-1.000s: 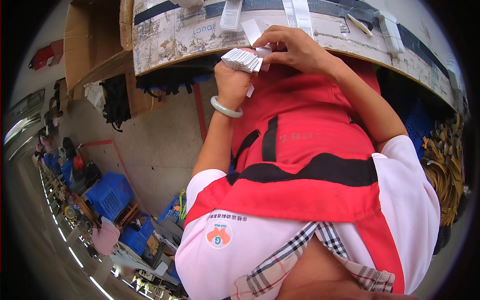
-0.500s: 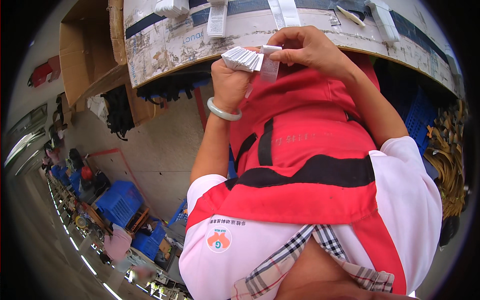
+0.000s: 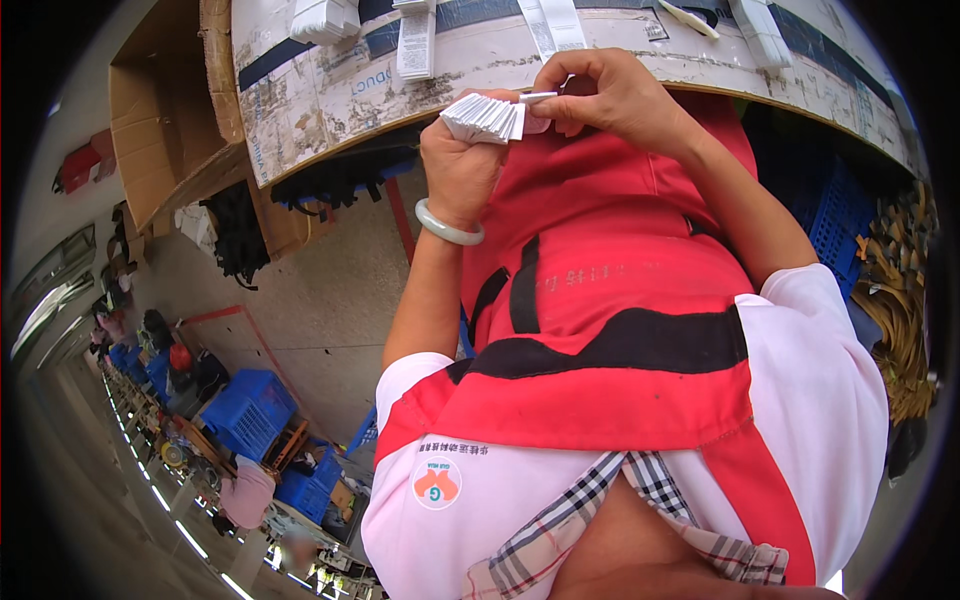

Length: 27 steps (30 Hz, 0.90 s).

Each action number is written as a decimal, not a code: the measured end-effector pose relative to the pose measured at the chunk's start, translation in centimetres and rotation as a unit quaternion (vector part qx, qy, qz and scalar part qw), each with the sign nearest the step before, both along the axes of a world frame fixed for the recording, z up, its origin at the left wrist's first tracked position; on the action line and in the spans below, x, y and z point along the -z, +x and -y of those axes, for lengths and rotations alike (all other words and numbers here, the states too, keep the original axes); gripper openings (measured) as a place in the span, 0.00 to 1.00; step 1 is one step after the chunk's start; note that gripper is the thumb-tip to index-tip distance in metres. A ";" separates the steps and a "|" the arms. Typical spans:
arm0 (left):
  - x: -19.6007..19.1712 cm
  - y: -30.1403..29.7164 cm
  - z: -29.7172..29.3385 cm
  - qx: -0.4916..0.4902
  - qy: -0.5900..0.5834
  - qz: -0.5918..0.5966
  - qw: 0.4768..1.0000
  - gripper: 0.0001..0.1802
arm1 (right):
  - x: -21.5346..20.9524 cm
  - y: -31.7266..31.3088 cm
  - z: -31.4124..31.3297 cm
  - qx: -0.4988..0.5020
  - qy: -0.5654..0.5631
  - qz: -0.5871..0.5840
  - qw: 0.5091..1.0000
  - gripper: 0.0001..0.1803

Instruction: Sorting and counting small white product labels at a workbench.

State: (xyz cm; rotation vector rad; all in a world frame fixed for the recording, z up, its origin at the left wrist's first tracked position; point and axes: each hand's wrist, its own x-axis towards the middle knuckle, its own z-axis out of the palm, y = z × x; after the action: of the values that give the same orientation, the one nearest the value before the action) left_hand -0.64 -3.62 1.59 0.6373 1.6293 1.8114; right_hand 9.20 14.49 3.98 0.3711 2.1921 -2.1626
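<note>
My left hand (image 3: 460, 172), with a pale bangle (image 3: 448, 224) at the wrist, is closed around a fanned stack of folded white labels (image 3: 483, 118). Their folded edges stick up above the fingers. Just to the right, my right hand (image 3: 628, 105) pinches a single white label (image 3: 540, 98) between thumb and fingers. That label appears nearly edge-on, close beside the stack; whether the two touch I cannot tell. Both hands are in front of the near edge of a worn, cardboard-covered table (image 3: 330, 105), above my red apron (image 3: 610, 230).
Along the table lie more white label stacks (image 3: 415, 45), long label strips (image 3: 555, 28) and a slim white tool (image 3: 690, 18). An open cardboard box (image 3: 170, 120) stands left of it. Blue crates (image 3: 248, 410) and a person in pink (image 3: 247, 495) are farther left; brown strips (image 3: 900, 310) hang at right.
The label in my right hand has turned from hanging face-on to nearly edge-on, folded or tilted. My left hand still grips the stack. The whole view has shifted slightly.
</note>
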 end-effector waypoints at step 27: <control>1.2 2.1 -1.1 0.117 0.043 0.332 0.935 0.42 | 0.1 1.2 1.4 0.062 0.020 -0.046 0.997 0.07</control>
State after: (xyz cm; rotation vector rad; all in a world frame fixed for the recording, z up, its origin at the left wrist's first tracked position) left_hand 1.46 -2.54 0.43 0.1965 0.9814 1.6742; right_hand 10.40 13.07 3.88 0.4283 2.3237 -2.2446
